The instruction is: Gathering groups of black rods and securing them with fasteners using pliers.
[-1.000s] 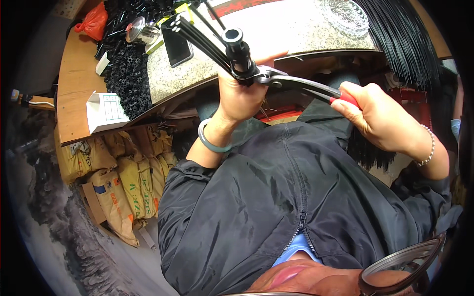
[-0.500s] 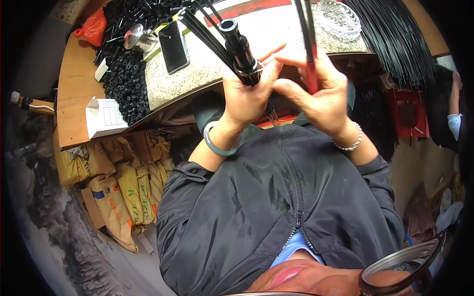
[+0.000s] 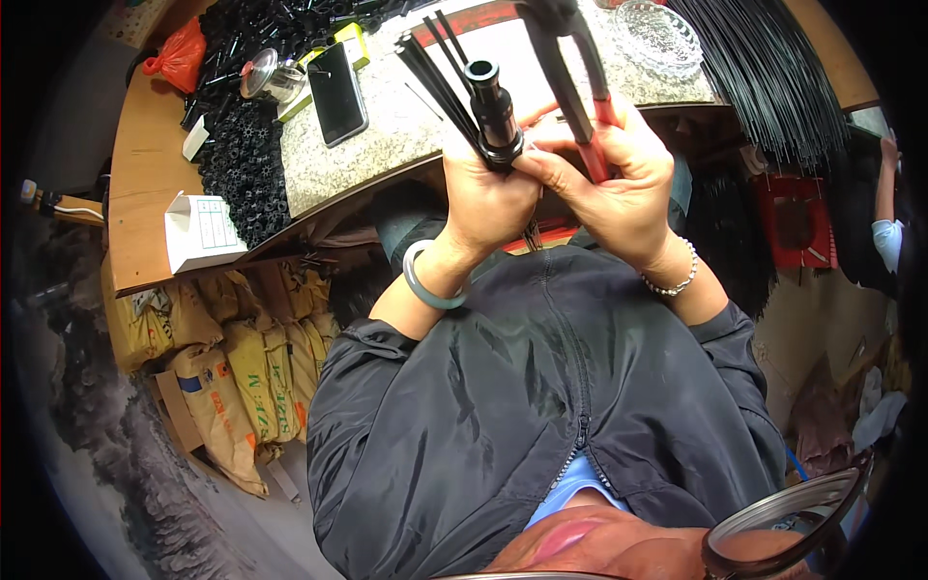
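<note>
My left hand (image 3: 488, 205) is closed around a black hollow stepped tube (image 3: 495, 114), held upright with its open end up. Several thin black rods (image 3: 437, 85) fan out beside the tube from the same grip. My right hand (image 3: 628, 188) holds a plier-like tool (image 3: 564, 89) with red handles and a dark head pointing away from me. The tool's two arms stand apart. My right thumb and fingertips meet at the tube's lower collar, next to the left fingers. Anything small pinched there is too hidden to make out.
On the speckled table mat (image 3: 387, 159) lie a black phone (image 3: 338, 95) and a clear glass dish (image 3: 660, 39). Small black parts (image 3: 242, 174) heap at left beside a white box (image 3: 203, 234). Long black rods (image 3: 773, 82) overhang the right edge. Another person's arm (image 3: 887, 198) shows far right.
The tube and rods have shifted slightly right. The tool's arms, close together before, are now spread, and its head has swung left. My right thumb has moved up against the tube's collar.
</note>
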Demonstrator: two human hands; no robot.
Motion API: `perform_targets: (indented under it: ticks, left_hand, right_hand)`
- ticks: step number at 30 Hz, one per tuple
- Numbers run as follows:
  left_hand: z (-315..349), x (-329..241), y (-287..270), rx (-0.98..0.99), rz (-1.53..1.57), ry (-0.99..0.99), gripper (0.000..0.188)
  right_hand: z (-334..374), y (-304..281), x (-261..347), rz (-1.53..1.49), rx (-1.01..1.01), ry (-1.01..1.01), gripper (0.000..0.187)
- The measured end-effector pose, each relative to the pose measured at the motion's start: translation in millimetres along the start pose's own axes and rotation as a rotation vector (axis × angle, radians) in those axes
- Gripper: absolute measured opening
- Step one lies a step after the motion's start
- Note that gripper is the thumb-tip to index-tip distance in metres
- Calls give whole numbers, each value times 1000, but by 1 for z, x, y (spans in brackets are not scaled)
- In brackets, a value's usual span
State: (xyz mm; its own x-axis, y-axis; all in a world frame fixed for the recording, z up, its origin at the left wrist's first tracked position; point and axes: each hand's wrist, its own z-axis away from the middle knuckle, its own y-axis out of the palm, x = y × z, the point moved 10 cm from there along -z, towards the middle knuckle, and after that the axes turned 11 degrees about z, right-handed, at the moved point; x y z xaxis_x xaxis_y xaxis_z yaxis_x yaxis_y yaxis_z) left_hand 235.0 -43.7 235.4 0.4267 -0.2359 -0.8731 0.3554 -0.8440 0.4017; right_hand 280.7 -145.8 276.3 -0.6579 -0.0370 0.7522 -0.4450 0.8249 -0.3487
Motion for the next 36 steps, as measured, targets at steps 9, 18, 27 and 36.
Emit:
perform_targets:
  ticks: [9, 18, 27, 36]
  left_hand:
    - [-3, -1, -22, -97, -79, 10, 15]
    - [-8, -12, -37, -110, -184, 73, 22]
    - [-9, -4, -35, -60, -132, 65, 23]
    - [-8, -3, -30, -36, -125, 35, 24]
  right_hand:
    - [5, -20, 5, 205, 30, -146, 22]
    - [9, -43, 34, 957, 174, -475, 28]
    - [11, -36, 44, 1117, 161, -582, 21]
    - [14, -37, 41, 1014, 241, -501, 26]
